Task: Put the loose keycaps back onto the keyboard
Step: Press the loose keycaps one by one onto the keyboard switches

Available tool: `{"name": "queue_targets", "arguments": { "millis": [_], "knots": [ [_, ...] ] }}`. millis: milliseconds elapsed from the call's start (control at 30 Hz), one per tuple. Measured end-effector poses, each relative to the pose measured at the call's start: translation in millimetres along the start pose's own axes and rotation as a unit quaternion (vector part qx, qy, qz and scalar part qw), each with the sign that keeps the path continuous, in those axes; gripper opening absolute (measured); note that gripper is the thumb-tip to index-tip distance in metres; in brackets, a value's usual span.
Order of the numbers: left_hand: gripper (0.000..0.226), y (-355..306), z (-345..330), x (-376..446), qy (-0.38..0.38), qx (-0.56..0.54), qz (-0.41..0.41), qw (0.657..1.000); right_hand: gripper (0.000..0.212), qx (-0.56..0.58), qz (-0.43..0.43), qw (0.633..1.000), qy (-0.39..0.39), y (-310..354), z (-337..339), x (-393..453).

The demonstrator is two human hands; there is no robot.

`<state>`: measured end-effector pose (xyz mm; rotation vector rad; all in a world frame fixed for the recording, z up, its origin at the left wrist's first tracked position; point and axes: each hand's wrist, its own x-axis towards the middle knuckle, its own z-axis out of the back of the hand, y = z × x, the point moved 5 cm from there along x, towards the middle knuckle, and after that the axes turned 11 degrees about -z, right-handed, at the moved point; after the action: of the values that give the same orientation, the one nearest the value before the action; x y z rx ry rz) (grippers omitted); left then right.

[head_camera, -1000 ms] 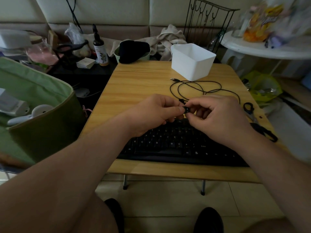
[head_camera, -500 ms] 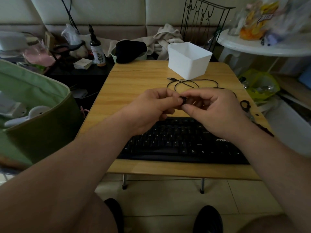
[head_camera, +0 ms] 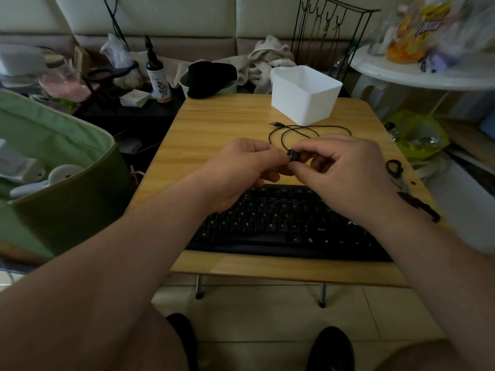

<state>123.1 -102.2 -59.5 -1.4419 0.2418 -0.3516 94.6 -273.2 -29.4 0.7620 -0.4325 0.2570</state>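
Wooden worktop (head_camera: 214,129), keyboard (head_camera: 281,223) near. Left hand (head_camera: 241,170) and right hand (head_camera: 345,172) both pinch one keycap (head_camera: 292,155), orienting it; next, find its empty socket.

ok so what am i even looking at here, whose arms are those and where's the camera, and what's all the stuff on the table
There is no machine here. These are a person's own two bare arms, seen from a wide-angle camera worn on the head, looking forward and down. That is why the arms reach in from the bottom corners and the feet show below.

The left hand and the right hand meet above a small wooden table. Between their fingertips they pinch a small black keycap, a loose key top.

On the table, nearest the person, lies a black keyboard, partly hidden by the hands. Beyond it are a looped black cable and a white plastic bin; what is in the bin cannot be seen. At the right edge lies a dark tool with ring handles, perhaps scissors. A green bag stands to the left, off the table.
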Motion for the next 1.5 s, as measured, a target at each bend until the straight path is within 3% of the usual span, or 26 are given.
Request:
{"name": "queue_targets", "arguments": {
  "millis": [233, 533, 600, 700, 800, 1000, 1300, 1400, 1500],
  "knots": [
    [0.014, 2.8, 7.6, -0.4, -0.015, 0.119, -0.012, 0.993, 0.021, -0.079, 0.041, 0.996, 0.024, 3.8, -2.9, 1.3],
    [0.015, 9.7, 8.5, 3.2, 0.004, 0.161, -0.038, 0.986, 0.028, -0.192, 0.058, 0.976, 0.086, -3.9, -11.1, 1.2],
    [0.013, 10.9, 11.6, 3.5, 0.032, 0.226, -0.053, 0.972, 0.028, -0.205, 0.046, 0.973, 0.099, -7.7, -13.7, 0.9],
    [0.011, 11.3, 16.6, 3.6, 0.074, 0.375, -0.08, 0.921, 0.026, -0.189, 0.007, 0.974, 0.128, -17.7, -19.7, 2.5],
    [0.011, 16.9, 23.0, 7.1, 0.068, 0.426, -0.089, 0.898, 0.023, -0.156, -0.047, 0.971, 0.177, -27.9, -28.7, 2.1],
    [0.025, 28.9, 37.5, 14.3, 0.08, 0.443, -0.055, 0.891, 0.023, -0.148, -0.103, 0.954, 0.241, -31.9, -43.9, -5.2],
    [0.018, 35.0, 44.3, 16.4, 0.071, 0.359, -0.022, 0.93, 0.018, -0.13, -0.145, 0.95, 0.243, -32.5, -52.6, -2.6],
    [0.02, 36.3, 42.2, 16.9, 0.08, 0.348, -0.012, 0.934, 0.003, -0.117, -0.163, 0.95, 0.238, -33.6, -53.8, -0.6],
    [0.026, 36.3, 38.9, 17.6, 0.084, 0.348, -0.008, 0.933, 0.004, -0.129, -0.162, 0.949, 0.239, -31.0, -54.5, 0.5]
  ]
}}
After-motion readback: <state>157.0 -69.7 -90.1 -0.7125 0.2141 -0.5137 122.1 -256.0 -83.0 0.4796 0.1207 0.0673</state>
